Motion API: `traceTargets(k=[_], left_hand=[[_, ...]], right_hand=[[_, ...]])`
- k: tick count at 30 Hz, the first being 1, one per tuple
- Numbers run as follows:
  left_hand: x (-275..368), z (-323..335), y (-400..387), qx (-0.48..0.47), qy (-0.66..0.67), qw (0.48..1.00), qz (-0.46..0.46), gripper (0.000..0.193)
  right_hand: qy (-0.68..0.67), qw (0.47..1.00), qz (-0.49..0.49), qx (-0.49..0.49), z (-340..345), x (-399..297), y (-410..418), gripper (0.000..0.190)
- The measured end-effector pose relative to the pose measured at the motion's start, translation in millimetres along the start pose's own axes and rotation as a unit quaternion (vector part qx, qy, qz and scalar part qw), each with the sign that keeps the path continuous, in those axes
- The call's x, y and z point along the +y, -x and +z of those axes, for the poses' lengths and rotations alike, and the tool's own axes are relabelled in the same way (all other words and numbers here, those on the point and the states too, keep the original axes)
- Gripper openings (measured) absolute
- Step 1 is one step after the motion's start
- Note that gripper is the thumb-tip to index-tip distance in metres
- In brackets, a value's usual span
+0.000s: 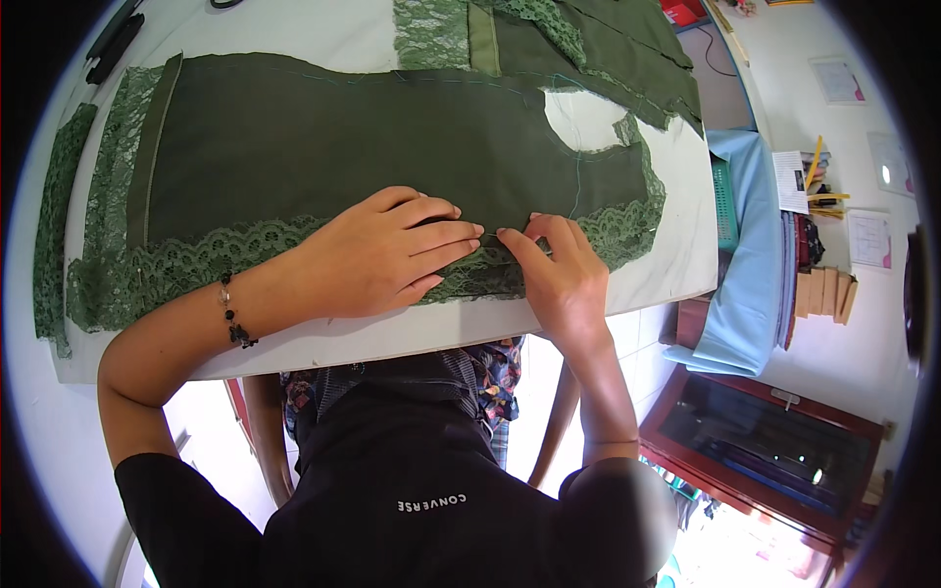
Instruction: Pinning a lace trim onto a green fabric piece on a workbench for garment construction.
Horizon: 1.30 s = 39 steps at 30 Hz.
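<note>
A dark green fabric piece [353, 147] with a curved cut-out lies on the white table before me. Green scalloped lace [242, 237] runs along its near edge. My left hand [382, 250] rests flat over the lace and fabric, fingers stretched to the right. Between finger and thumb my right hand [562, 268] pinches a thin, shiny pin or needle [492, 234] at the lace edge. Its tip reaches towards my left fingertips, and cannot be made out clearly. Light blue thread [578, 184] runs down the fabric near the cut-out.
A separate lace strip [62, 220] lies at the table's left. More green fabric [617, 44] is heaped at the far right. Black-handled tools [115, 44] lie at the far left. Light blue cloth [746, 257] hangs beside a teal basket [724, 206]. The white table's edge [441, 342] is close to my body.
</note>
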<state>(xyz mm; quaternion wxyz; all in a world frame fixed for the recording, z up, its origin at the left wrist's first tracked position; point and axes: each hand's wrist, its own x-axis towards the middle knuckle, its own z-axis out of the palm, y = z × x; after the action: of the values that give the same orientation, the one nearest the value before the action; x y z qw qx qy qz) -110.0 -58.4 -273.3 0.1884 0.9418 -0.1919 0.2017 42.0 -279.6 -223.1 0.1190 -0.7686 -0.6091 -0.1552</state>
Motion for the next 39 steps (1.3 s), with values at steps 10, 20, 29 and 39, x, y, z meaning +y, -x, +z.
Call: traceTargets(k=[10, 20, 29, 39], left_hand=[[3, -4, -2, -0.001, -0.001, 1.0, 0.006, 0.046], [3, -2, 0, 0.012, 0.01, 1.0, 0.004, 0.046], [5, -1, -1, 0.005, 0.012, 1.0, 0.003, 0.046], [11, -4, 0, -0.03, 0.027, 0.999, -0.003, 0.056]], right_hand=[[0.017, 0.998, -0.053, 0.01, -5, 2, -8, 0.025], [-0.045, 0.995, -0.071, -0.054, -14, 13, -13, 0.027], [0.018, 0.992, -0.104, -0.061, -14, 14, -12, 0.019], [0.005, 0.992, -0.096, -0.085, -19, 14, -13, 0.014]])
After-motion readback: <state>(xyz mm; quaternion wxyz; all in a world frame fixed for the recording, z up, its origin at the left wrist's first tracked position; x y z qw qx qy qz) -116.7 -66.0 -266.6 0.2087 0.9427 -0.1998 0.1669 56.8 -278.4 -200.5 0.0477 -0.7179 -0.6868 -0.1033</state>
